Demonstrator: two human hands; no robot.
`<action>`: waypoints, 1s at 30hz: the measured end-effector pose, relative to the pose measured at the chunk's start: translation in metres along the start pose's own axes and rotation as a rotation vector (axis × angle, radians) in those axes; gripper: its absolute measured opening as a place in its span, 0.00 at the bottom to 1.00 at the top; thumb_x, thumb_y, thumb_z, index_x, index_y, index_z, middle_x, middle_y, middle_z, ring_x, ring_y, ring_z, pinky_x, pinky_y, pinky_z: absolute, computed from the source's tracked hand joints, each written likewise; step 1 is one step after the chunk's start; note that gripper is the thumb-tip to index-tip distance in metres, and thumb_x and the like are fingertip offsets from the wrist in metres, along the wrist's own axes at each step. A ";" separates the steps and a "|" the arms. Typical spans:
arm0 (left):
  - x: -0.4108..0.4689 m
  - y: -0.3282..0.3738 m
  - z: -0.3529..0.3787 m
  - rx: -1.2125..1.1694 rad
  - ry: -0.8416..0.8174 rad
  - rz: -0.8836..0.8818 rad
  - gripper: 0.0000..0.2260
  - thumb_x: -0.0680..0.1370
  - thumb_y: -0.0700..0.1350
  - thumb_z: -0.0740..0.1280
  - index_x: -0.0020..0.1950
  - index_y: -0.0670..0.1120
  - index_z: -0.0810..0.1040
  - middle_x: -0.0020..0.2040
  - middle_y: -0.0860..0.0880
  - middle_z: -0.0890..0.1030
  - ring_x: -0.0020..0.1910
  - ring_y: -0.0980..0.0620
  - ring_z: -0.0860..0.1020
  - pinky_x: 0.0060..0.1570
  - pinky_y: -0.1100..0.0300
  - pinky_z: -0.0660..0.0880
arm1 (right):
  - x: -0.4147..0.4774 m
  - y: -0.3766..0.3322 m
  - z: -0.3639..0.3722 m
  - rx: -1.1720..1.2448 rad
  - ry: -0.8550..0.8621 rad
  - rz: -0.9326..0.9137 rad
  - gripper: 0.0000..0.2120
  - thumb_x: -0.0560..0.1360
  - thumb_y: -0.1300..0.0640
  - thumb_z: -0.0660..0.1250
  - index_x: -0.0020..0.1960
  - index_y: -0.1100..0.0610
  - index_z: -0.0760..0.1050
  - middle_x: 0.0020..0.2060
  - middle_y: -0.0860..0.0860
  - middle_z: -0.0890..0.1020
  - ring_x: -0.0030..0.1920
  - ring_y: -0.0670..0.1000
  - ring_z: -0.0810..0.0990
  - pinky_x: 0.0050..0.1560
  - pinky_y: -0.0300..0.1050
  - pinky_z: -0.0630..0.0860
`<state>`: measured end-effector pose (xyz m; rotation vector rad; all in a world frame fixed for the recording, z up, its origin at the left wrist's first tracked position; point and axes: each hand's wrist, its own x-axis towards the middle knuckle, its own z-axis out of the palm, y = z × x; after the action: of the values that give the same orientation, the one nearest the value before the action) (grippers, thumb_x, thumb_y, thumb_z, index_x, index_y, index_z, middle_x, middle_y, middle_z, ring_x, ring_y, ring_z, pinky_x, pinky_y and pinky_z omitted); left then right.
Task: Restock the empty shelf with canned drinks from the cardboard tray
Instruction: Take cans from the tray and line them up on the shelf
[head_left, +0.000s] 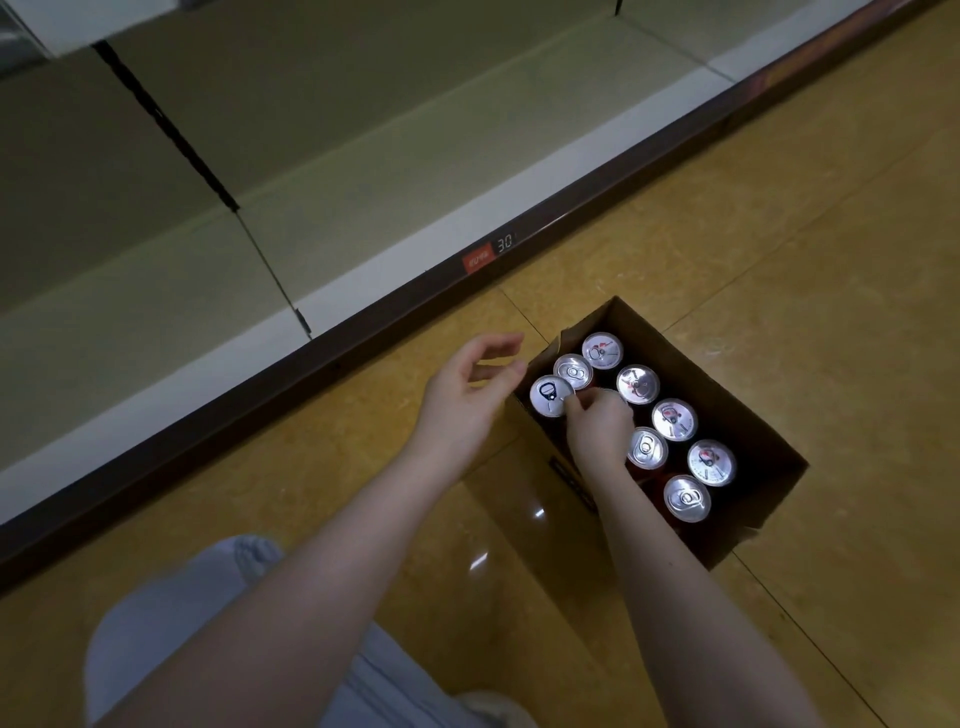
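Cardboard tray (730, 397), right hand (597, 423) round a can (620, 396), left hand (462, 400) loose.

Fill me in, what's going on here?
A person is down by an empty shelf, with a cardboard tray of canned drinks on the floor. The right hand is inside the tray, fingers curled on a can mostly hidden beneath it. The left hand hovers open at the tray's corner, holding nothing. Eight other can tops show in the tray; no can is on the shelf yet.
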<state>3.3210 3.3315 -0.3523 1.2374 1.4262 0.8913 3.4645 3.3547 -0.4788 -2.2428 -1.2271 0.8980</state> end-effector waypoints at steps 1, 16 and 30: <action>0.000 0.000 -0.001 0.001 -0.002 -0.005 0.10 0.77 0.45 0.65 0.57 0.54 0.76 0.58 0.55 0.78 0.53 0.61 0.76 0.47 0.73 0.73 | -0.002 -0.003 -0.006 -0.020 0.025 -0.026 0.14 0.77 0.54 0.62 0.40 0.64 0.77 0.35 0.58 0.80 0.37 0.58 0.78 0.32 0.43 0.66; 0.012 0.027 0.004 0.202 0.006 0.103 0.24 0.68 0.46 0.75 0.62 0.50 0.72 0.59 0.55 0.76 0.56 0.60 0.73 0.51 0.68 0.68 | -0.054 -0.100 -0.099 0.013 0.206 -0.411 0.10 0.75 0.56 0.61 0.46 0.60 0.78 0.40 0.56 0.81 0.38 0.55 0.76 0.33 0.43 0.64; -0.015 0.093 -0.107 -0.141 0.333 0.339 0.07 0.71 0.48 0.72 0.45 0.53 0.75 0.41 0.53 0.79 0.40 0.56 0.77 0.40 0.62 0.75 | -0.119 -0.193 -0.088 0.788 -0.258 -0.519 0.09 0.79 0.59 0.59 0.55 0.58 0.77 0.47 0.54 0.82 0.48 0.49 0.80 0.47 0.41 0.79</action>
<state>3.2388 3.3443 -0.2369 1.2862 1.3979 1.4611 3.3691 3.3477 -0.2555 -1.1558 -1.1889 1.1982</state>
